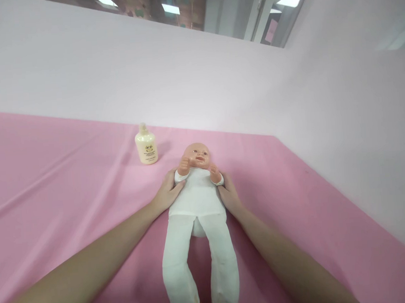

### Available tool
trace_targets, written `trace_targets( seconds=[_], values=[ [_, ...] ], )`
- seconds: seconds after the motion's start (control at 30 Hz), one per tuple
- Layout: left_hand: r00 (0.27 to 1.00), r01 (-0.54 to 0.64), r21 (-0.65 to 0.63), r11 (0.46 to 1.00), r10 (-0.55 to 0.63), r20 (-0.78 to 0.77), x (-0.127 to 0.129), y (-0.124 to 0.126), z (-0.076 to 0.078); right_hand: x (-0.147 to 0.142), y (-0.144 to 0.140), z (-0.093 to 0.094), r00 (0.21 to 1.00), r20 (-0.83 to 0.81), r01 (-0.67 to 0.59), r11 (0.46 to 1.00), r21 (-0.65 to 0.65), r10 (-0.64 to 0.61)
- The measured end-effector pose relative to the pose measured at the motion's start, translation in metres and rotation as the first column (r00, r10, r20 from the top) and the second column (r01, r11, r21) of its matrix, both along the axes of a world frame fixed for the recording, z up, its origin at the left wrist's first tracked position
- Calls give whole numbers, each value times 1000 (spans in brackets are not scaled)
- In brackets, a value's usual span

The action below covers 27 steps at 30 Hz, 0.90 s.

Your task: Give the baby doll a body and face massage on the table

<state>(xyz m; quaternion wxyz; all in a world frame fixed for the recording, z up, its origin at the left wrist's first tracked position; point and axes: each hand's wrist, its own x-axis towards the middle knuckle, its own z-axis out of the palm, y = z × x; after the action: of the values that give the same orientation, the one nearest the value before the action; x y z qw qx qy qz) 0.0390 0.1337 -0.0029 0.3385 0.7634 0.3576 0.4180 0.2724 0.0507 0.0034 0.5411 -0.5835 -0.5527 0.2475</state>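
A baby doll (198,193) in a white outfit lies on its back on a pink cloth (98,185), head away from me and legs toward me. My left hand (168,190) grips its side below the doll's raised arm, thumb over the white chest. On the opposite side my right hand (230,194) holds the doll's torso under the other arm. The fingers of both hands are mostly hidden behind the doll's body. Both doll fists are raised beside its chin.
A cream-coloured bottle (146,146) with a printed label stands upright on the cloth, left of the doll's head. Behind the cloth rises a white wall (122,74), with a window (194,10) at the top. Another wall (358,114) runs along the right.
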Motion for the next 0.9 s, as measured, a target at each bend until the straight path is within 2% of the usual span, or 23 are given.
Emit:
trace_targets(
  seconds=[0.9],
  values=[
    [999,10,-30,999,-9,42,1,2,-1,-1,-2,3,1000,7,10,1000,-10,-10]
  ],
)
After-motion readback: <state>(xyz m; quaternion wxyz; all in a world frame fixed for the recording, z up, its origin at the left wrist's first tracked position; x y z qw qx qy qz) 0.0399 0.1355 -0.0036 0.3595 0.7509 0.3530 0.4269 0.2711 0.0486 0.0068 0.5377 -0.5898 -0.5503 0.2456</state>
